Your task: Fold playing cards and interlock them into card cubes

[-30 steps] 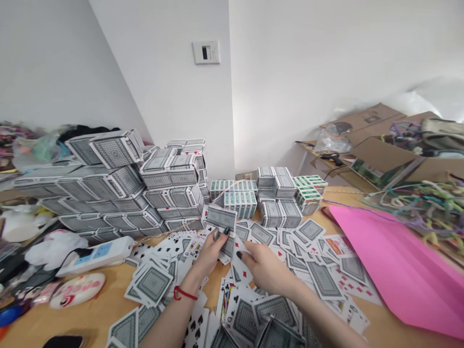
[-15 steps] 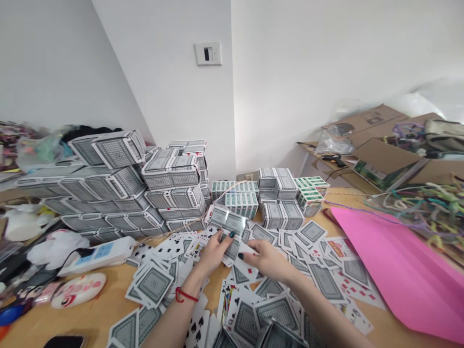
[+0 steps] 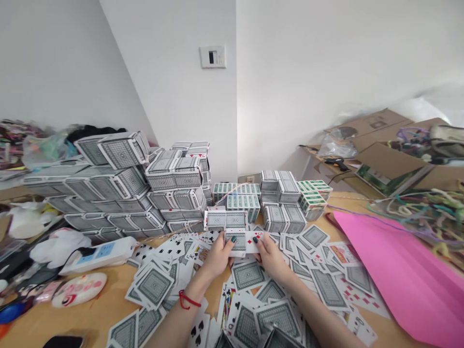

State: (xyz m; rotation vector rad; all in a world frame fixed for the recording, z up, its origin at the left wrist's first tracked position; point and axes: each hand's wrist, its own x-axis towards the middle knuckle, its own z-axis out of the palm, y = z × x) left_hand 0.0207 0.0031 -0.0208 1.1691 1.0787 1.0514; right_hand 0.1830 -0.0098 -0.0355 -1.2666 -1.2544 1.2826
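My left hand [image 3: 218,255], with a red string on its wrist, pinches a piece made of grey-backed playing cards [image 3: 226,220] over the middle of the table. Its thumb presses on the near part of that piece. From the other side, my right hand [image 3: 271,257] grips a five of diamonds [image 3: 250,238] between thumb and fingers. The card lies face up, its left edge against the card piece; whether it is tucked in cannot be made out. Below both hands lie loose cards [image 3: 248,275], some face up and some face down.
Stacked card blocks [image 3: 119,151] rise at the left, and a smaller stack [image 3: 284,217] stands behind my hands. Green-and-white card boxes [image 3: 242,203] sit beside it. A pink sheet [image 3: 380,256] covers the right side. A white power strip [image 3: 105,253] lies left.
The card piece has turned level and come into line with the view. My right hand has brought the diamond card up against its right side.
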